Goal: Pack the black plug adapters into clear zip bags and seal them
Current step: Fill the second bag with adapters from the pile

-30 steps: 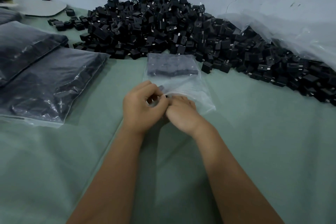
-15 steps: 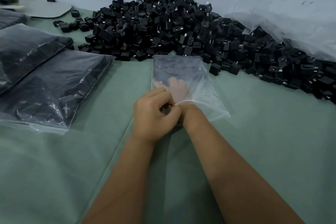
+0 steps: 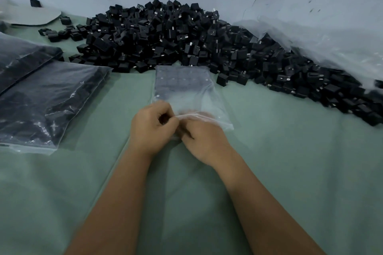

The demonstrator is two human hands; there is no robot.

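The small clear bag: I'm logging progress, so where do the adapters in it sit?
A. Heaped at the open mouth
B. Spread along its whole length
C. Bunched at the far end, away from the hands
C: in the small clear bag the dark adapters fill only the far end; the part near the hands is see-through.

1. The left hand [image 3: 152,128] and right hand [image 3: 204,141] are bare, with no gloves.
2. Both forearms are uncovered up to the frame's lower edge; no sleeve shows.
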